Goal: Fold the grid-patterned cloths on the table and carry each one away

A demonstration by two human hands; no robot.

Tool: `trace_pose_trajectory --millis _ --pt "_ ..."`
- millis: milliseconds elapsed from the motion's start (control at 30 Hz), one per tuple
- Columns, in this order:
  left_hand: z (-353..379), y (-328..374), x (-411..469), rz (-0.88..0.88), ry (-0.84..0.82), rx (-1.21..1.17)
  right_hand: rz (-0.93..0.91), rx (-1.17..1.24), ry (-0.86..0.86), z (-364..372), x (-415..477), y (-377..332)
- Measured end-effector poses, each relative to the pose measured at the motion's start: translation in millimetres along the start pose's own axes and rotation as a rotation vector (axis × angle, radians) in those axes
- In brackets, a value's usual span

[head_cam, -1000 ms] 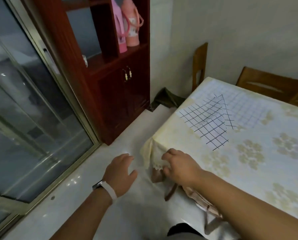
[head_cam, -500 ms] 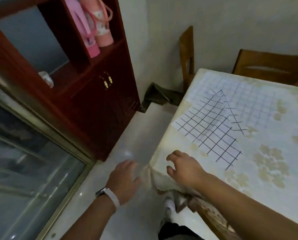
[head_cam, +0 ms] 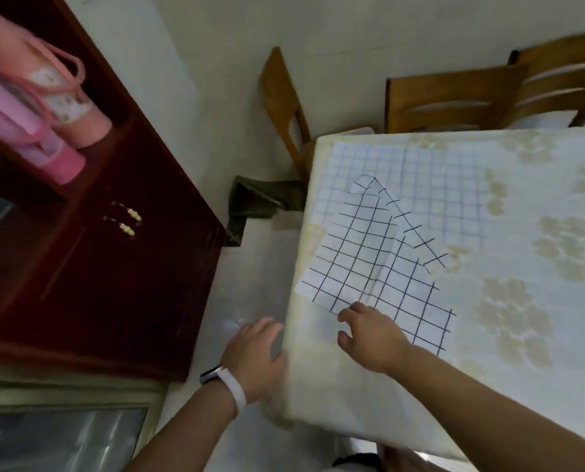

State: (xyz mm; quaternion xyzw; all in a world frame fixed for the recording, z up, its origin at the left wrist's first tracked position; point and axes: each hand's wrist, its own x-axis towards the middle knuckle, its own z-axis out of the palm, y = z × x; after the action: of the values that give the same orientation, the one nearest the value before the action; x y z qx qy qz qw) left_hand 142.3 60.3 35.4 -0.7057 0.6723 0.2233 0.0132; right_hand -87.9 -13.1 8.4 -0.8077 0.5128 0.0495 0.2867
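Observation:
A white cloth with a bold black grid (head_cam: 376,264) lies rumpled near the table's left edge, one corner folded up. Under it and farther back lies a paler cloth with a faint blue grid (head_cam: 420,175), spread flat. My right hand (head_cam: 369,335) hovers over the table, its loosely bent fingertips at the near edge of the black-grid cloth; it holds nothing. My left hand (head_cam: 253,356), with a white wristband, hangs relaxed beside the table's near-left corner, off the tabletop.
The table (head_cam: 522,335) wears a cream floral tablecloth. Wooden chairs (head_cam: 454,100) stand at its far side and far-left corner. A dark red cabinet (head_cam: 97,267) with pink flasks (head_cam: 46,107) stands left. A dark green bag (head_cam: 257,202) lies on the floor between.
The view has swung toward the table. My right hand has left the tablecloth's corner and moved forward to the black-grid cloth's near edge. My left hand stays beside the table corner.

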Motion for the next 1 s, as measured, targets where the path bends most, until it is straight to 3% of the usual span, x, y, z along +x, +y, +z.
trace_pose_trajectory --millis 467,800,1000 --pt "4.6 7.4 133.6 0.397 -0.197 0.051 0.394 0.083 0.056 18.9 5.7 22.6" --pt "11.0 -21.3 217.5 0.652 -0.339 0.056 0.882 0.199 0.025 32.8 11.8 -3.9" --pt "25.2 -20.4 241.0 0.764 -0.323 0.198 0.959 0.170 0.039 40.3 13.2 -4.3"
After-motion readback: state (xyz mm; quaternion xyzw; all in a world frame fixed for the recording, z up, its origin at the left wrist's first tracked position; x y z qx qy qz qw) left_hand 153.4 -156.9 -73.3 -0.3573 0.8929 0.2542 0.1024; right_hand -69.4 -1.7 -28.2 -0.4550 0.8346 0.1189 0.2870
